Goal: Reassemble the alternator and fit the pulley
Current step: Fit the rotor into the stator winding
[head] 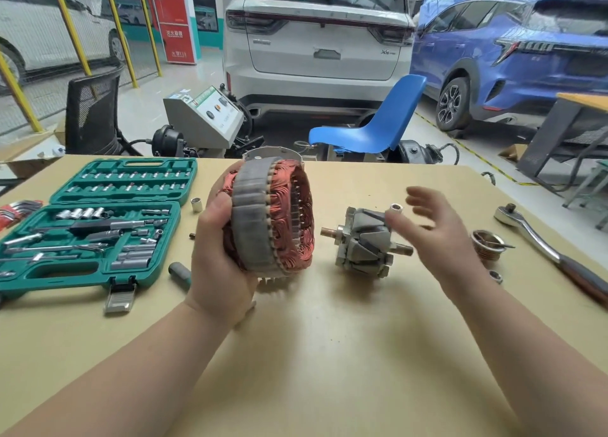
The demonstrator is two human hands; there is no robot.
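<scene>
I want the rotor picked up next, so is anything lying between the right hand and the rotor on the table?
Nothing visible blocks it. The right hand hovers open just right of the rotor, its fingertips near the upper end. A small socket shows just behind the rotor, not between them.

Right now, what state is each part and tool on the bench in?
stator: lifted off the table, upright on edge, gripped by left hand.
rotor: lying on its side on the table, untouched.
right hand: open, hovering beside the rotor, holding nothing.
pulley: resting on the table, not fitted.
ratchet: lying on the table, unused.
socket case: lid open.
</scene>
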